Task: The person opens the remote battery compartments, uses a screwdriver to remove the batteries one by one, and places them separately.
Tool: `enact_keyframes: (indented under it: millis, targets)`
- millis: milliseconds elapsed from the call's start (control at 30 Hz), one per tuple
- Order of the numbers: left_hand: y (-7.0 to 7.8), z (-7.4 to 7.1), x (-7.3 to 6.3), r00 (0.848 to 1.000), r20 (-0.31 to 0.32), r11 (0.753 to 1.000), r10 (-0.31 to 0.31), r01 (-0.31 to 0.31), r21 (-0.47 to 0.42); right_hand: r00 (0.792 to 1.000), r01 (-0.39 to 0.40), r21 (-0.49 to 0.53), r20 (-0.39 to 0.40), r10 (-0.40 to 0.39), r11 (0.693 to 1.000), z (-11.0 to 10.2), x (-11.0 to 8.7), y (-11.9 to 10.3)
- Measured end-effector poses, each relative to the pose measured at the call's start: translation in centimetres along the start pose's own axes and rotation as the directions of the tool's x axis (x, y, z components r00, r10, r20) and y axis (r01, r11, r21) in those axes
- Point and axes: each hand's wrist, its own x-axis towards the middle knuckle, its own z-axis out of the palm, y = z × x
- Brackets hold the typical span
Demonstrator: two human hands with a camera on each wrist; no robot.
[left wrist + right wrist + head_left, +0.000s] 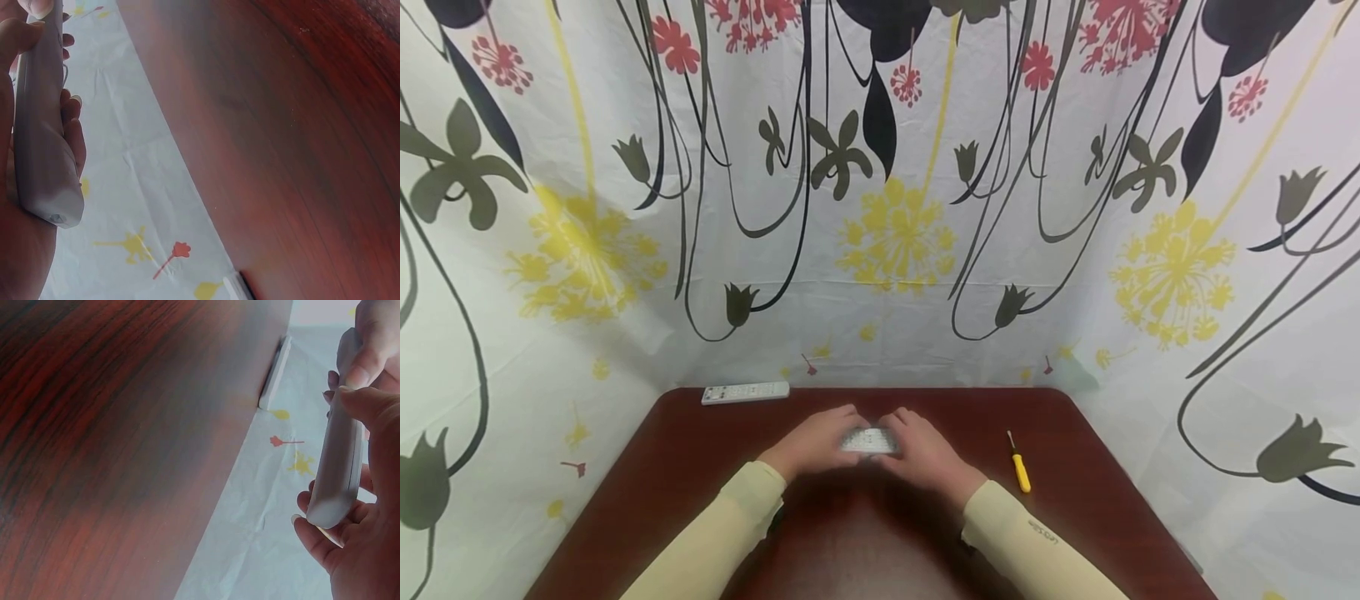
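Both hands hold a white remote control [870, 440] between them, above the far half of the table. The left hand [815, 443] grips its left end and the right hand [931, 460] its right end. In the left wrist view the grey-white side of the remote control [45, 131] faces the camera, with fingers curled behind it. From the right wrist, the two thumbs meet near the middle of the remote control [337, 459]. Buttons show on its face in the head view, though too blurred to read.
A second white remote control [745, 392] lies at the table's far left edge. On the right side lies a screwdriver [1019, 468] with a yellow handle. The dark red wooden table [865, 550] is bordered by a flower-patterned curtain [880, 333] at the back and sides.
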Motion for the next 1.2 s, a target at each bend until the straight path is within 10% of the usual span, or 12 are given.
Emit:
enact_keyframes:
  millis: [1200]
  targets:
    - [0.7,0.3,0.2,0.999,-0.004,0.999,0.038,-0.038,-0.015,0.998,0.063,0.116,0.020,-0.065,0.991,0.4,-0.2,1.1]
